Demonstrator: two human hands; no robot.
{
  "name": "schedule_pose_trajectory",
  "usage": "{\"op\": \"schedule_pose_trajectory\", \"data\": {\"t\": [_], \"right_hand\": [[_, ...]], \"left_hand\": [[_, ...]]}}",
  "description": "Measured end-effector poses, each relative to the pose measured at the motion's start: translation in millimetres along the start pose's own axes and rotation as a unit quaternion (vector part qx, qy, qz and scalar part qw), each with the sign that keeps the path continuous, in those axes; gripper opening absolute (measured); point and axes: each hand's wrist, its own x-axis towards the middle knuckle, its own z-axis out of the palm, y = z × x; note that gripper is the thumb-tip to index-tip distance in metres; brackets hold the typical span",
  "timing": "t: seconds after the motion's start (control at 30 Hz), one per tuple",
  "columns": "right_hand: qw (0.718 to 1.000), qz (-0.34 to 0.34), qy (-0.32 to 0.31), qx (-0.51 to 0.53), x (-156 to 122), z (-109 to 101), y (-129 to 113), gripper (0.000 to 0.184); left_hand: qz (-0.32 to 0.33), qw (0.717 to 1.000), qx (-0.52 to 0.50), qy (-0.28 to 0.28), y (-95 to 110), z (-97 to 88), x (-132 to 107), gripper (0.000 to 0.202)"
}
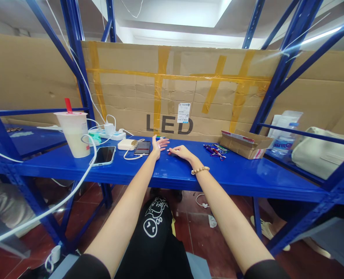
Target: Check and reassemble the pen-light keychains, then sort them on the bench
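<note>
My left hand (pixel 158 148) is over the blue shelf table (pixel 137 171), palm turned up and fingers spread. A small pale spot shows on its palm, too small to name. Just to its right, my right hand (pixel 181 152) is closed in a pinch with fingertips towards the left palm. A short thin whitish bit shows at those fingertips, and I cannot make out its kind. Beside my left hand lies a dark-screened phone (pixel 142 148) with a white cable. Behind the fingers is a small slim coloured item (pixel 160 137).
On the left stand a lidded drink cup (pixel 73 133) with a red straw, another phone (pixel 104 155), a power bank (pixel 126 144) and a power strip (pixel 113 134). On the right are a pile of small colourful items (pixel 216 151) and an open cardboard box (pixel 245 144). Cardboard (pixel 125 93) walls the back.
</note>
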Motion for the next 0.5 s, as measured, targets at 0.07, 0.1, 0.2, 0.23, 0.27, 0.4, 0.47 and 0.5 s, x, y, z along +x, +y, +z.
{"op": "schedule_pose_trajectory", "data": {"t": [0.07, 0.1, 0.2, 0.23, 0.27, 0.4, 0.47, 0.5], "right_hand": [[1.000, 0.001, 0.000, -0.003, 0.3, -0.1, 1.0, 0.060], [1.000, 0.001, 0.001, -0.003, 0.6, 0.0, 1.8, 0.061], [1.000, 0.000, 0.003, -0.005, 2.4, 0.3, 4.5, 0.062], [1.000, 0.000, 0.004, -0.004, 3.1, 0.4, 5.4, 0.061], [1.000, 0.000, 0.003, -0.004, 3.7, 0.5, 6.2, 0.060], [1.000, -0.005, -0.003, 0.003, 5.1, 0.7, 8.3, 0.056], [1.000, -0.006, -0.005, 0.005, 5.1, 0.7, 8.6, 0.055], [1.000, -0.006, -0.006, 0.006, 5.0, 0.7, 8.6, 0.055]], "left_hand": [[-0.002, 1.000, -0.001, 0.001, 0.2, 0.1, 0.0, 0.072], [-0.003, 1.000, -0.002, 0.001, 0.3, 0.2, -0.1, 0.072], [-0.004, 1.000, -0.005, 0.003, 0.2, 0.5, -0.6, 0.072], [-0.005, 1.000, -0.006, 0.003, 0.0, 0.6, -0.8, 0.072], [-0.004, 1.000, -0.007, 0.004, -0.1, 0.7, -1.0, 0.072], [-0.004, 1.000, -0.008, 0.006, -0.4, 0.9, -1.6, 0.071], [-0.004, 1.000, -0.009, 0.006, -0.1, 1.2, -2.0, 0.071], [-0.004, 1.000, -0.009, 0.006, 0.2, 1.3, -2.3, 0.071]]}}
